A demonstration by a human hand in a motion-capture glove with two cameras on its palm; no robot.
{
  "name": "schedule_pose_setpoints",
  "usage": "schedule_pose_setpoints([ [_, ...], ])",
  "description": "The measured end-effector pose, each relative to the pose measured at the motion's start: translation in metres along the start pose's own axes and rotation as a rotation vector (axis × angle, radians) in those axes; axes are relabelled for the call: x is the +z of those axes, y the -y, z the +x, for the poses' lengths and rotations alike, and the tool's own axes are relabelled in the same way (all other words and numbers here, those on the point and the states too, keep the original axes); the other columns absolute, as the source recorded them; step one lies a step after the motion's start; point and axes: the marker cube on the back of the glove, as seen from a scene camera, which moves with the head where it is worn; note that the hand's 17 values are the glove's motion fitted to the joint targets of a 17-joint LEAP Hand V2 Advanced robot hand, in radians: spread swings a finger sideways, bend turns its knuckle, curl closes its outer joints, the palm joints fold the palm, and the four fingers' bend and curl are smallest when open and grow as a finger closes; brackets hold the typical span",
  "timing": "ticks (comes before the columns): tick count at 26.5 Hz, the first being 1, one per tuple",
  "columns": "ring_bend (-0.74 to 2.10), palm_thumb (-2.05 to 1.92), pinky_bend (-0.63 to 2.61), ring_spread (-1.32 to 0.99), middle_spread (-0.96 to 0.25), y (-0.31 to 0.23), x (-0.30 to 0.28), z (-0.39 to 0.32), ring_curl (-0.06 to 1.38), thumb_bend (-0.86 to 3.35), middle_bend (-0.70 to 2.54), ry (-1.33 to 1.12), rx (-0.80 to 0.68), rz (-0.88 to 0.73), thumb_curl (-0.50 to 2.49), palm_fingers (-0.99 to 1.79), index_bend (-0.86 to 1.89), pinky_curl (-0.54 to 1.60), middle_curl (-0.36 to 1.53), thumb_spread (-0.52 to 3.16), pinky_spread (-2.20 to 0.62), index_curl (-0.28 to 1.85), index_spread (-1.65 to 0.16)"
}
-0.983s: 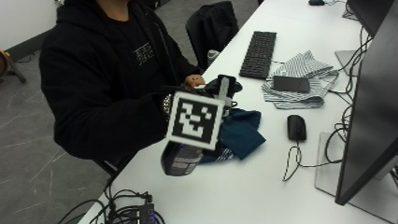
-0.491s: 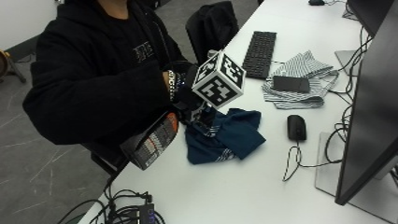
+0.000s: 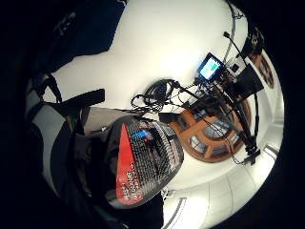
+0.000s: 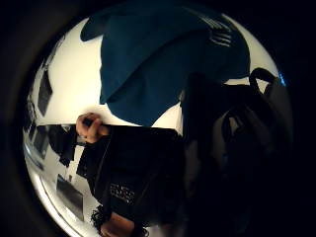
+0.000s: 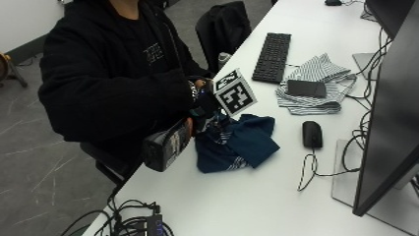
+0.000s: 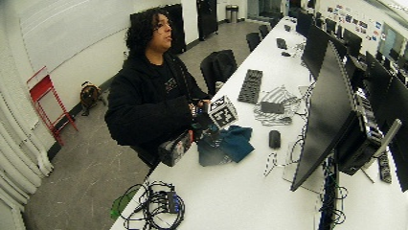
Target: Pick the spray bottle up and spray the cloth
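My gloved right hand grips the neck of the spray bottle, fingers curled around it, at the near edge of the white table. The bottle is tilted steeply, its dark body with a red and orange label hanging out below my hand and past the table edge, toward my lap. The blue cloth lies crumpled on the table just beside my hand, on the side away from my body, and the bottle's upper end is close to it; whether they touch I cannot tell. From my palm, the cloth spreads over the white tabletop, and the bottle's label fills the view on the little-finger side, close against the palm. My bare left hand rests at the table edge. Beyond the cloth, farther from my hand, lies a black mouse. Well past that sit a striped cloth with a dark phone on top of it and a black keyboard. A large monitor stands on the far side of the table.
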Motion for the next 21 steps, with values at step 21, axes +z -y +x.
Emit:
schedule_pose_setpoints([
  [21,0.68,0.94,0.45,-0.23,-0.19,-0.018,-0.052,-0.033,0.48,-0.03,0.66,0.110,-0.120,0.235,0.84,1.35,0.29,0.42,0.56,0.40,-0.30,0.63,-0.27],
])
